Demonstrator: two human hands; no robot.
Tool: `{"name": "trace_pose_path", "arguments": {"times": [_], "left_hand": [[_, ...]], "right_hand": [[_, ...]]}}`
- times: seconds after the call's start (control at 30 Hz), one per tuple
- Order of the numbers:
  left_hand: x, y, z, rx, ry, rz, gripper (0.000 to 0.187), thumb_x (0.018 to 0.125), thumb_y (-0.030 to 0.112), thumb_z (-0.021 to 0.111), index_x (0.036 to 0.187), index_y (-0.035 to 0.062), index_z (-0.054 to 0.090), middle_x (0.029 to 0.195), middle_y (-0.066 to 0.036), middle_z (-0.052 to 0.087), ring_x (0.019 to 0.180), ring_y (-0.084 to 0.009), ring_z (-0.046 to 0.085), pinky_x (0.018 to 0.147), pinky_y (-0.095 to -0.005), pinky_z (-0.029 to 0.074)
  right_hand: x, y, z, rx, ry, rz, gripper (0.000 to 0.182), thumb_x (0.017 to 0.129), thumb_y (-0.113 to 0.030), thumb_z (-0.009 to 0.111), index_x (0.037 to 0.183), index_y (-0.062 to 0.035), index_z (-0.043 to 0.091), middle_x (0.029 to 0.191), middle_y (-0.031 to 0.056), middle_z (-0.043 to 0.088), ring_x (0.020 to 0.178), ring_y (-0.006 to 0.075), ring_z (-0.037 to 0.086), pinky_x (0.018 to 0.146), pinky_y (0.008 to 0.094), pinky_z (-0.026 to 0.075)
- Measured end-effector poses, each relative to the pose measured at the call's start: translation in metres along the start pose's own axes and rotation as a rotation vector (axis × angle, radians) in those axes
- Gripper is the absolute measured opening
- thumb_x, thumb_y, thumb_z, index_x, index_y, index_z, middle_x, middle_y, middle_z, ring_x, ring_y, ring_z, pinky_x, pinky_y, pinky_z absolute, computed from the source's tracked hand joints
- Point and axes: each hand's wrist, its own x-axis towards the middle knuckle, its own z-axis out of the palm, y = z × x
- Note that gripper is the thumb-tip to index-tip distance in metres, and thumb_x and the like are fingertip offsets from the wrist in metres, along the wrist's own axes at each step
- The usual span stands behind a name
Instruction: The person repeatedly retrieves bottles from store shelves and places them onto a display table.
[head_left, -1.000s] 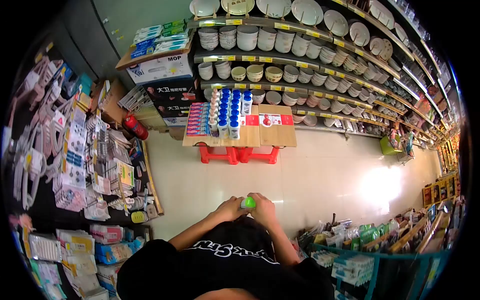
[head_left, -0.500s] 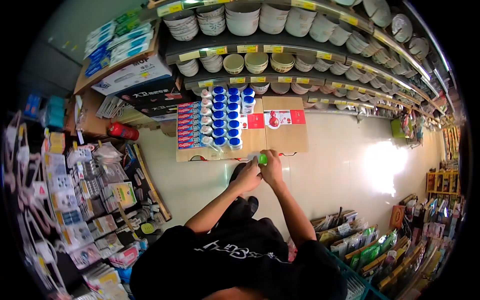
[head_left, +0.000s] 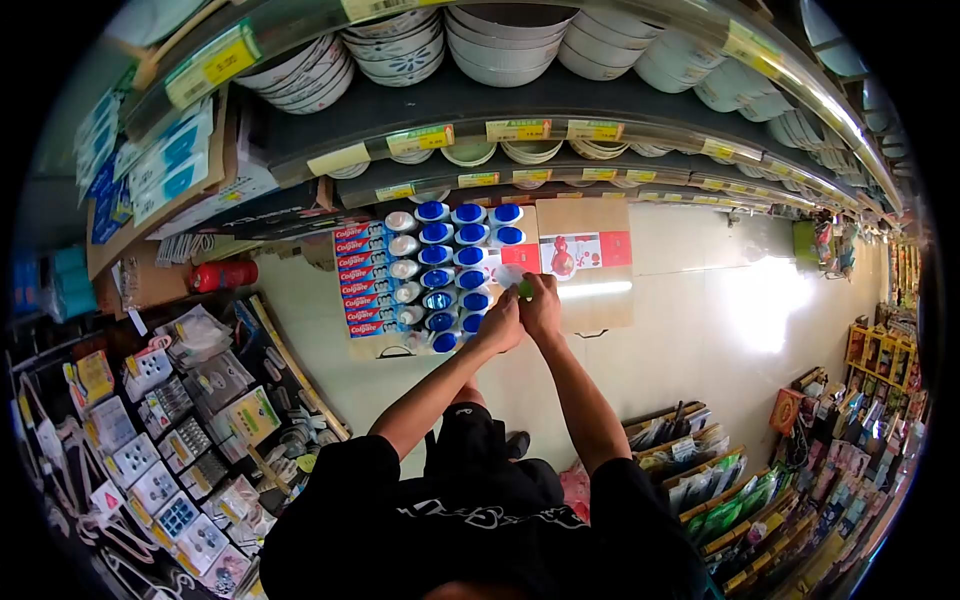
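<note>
My left hand (head_left: 500,325) and my right hand (head_left: 542,303) meet over the cardboard, closed around a small whitish container with a green cap (head_left: 525,289). My right fingers are at the green part; my left fingers wrap its lower side, partly hiding it. Left of my hands stand rows of white bottles with blue caps (head_left: 436,255). Beside them is a column of white-capped bottles (head_left: 403,268), then a stack of red Colgate toothpaste boxes (head_left: 362,278). All rest on a flat cardboard surface (head_left: 590,308) with a red-and-white printed panel (head_left: 572,256).
Shelves of stacked bowls (head_left: 500,45) run across the front, with price tags along their edges. A red fire extinguisher (head_left: 224,274) stands at the left. Packaged goods (head_left: 190,440) hang at lower left. Bins of packets (head_left: 700,470) stand at lower right.
My view has come closer to the shelves and bottles. Both hands, still together on the green-capped container, have moved forward over the cardboard, beside the bottle rows.
</note>
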Motion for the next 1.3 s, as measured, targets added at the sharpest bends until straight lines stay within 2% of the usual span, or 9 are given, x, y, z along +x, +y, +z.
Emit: {"name": "trace_pose_path", "arguments": {"times": [0.2,0.43,0.5,0.6,0.63,0.9,1.1,1.17,1.3], "left_hand": [[0.039,-0.012,-0.017,-0.073,-0.028,-0.061,0.065,0.085,0.007,0.054,0.145,0.0015,0.03,0.14,-0.026,0.046,0.125,-0.0404,0.05,0.102,-0.0456,0.043],[0.056,-0.007,-0.035,-0.065,-0.071,-0.229,0.063,0.084,0.005,0.052,0.143,0.0011,0.032,0.14,-0.028,0.045,0.126,-0.0421,0.048,0.103,-0.045,0.042],[0.051,0.001,-0.038,-0.045,-0.106,-0.23,0.065,0.084,0.007,0.052,0.143,-0.0047,0.029,0.141,-0.031,0.042,0.13,-0.0414,0.044,0.107,-0.0436,0.039],[0.026,0.034,-0.045,-0.014,-0.17,-0.187,0.074,0.083,0.012,0.058,0.145,-0.0089,0.023,0.142,-0.034,0.039,0.133,-0.0426,0.041,0.11,-0.0433,0.036],[0.018,0.025,-0.035,-0.008,-0.184,-0.041,0.073,0.084,0.017,0.059,0.144,-0.0084,0.026,0.139,-0.035,0.042,0.131,-0.0432,0.043,0.108,-0.0444,0.037],[-0.085,0.018,0.059,0.211,-0.639,0.231,0.064,0.083,0.034,0.066,0.131,-0.0029,0.046,0.122,-0.026,0.059,0.111,-0.0393,0.059,0.094,-0.044,0.048],[-0.198,0.071,0.122,0.39,-0.991,0.464,0.062,0.085,0.033,0.064,0.132,-0.004,0.046,0.12,-0.023,0.062,0.103,-0.0364,0.064,0.091,-0.0423,0.049],[-0.244,0.076,0.153,0.48,-1.035,0.599,0.062,0.086,0.034,0.064,0.133,-0.0031,0.046,0.121,-0.022,0.062,0.104,-0.035,0.064,0.092,-0.042,0.05],[-0.35,0.082,0.211,0.466,-1.202,0.61,0.063,0.087,0.035,0.065,0.134,-0.0024,0.046,0.122,-0.022,0.062,0.106,-0.0333,0.064,0.091,-0.0409,0.051]], "right_hand": [[0.036,0.01,0.035,0.027,0.002,0.021,0.044,0.077,-0.003,0.061,0.12,-0.0101,0.06,0.117,0.0184,0.055,0.103,0.0394,0.059,0.083,0.0448,0.052],[0.054,0.011,0.058,0.146,-0.046,0.04,0.049,0.079,-0.002,0.059,0.127,-0.013,0.057,0.131,0.0195,0.05,0.115,0.0405,0.055,0.093,0.044,0.05],[0.046,0.014,0.051,0.147,-0.03,0.013,0.057,0.077,0.002,0.058,0.131,-0.0126,0.055,0.138,0.0201,0.047,0.124,0.0408,0.049,0.099,0.0439,0.046],[0.016,0.024,0.024,0.154,0.118,-0.064,0.054,0.074,-0.003,0.062,0.128,-0.0056,0.058,0.134,0.0233,0.05,0.117,0.0415,0.054,0.098,0.0423,0.047],[-0.002,0.034,0.016,0.17,0.112,-0.01,0.054,0.074,-0.003,0.062,0.128,-0.0052,0.059,0.133,0.0232,0.052,0.116,0.0408,0.055,0.097,0.0425,0.047],[-0.232,0.145,-0.058,0.019,0.003,0.573,0.045,0.075,-0.013,0.066,0.118,-0.0018,0.062,0.116,0.0248,0.063,0.109,0.0393,0.06,0.094,0.0436,0.049],[-0.453,0.15,-0.084,0.155,0.34,0.874,0.044,0.077,-0.021,0.068,0.116,-0.002,0.063,0.105,0.022,0.068,0.098,0.0357,0.065,0.088,0.0431,0.052],[-0.523,0.133,-0.073,0.258,0.505,0.91,0.043,0.078,-0.023,0.069,0.115,-0.0021,0.064,0.107,0.0213,0.068,0.099,0.0347,0.066,0.088,0.0424,0.052],[-0.646,0.082,-0.038,0.496,0.827,0.921,0.042,0.081,-0.022,0.07,0.118,-0.0028,0.063,0.105,0.0163,0.07,0.089,0.0272,0.069,0.08,0.0376,0.055]]}}
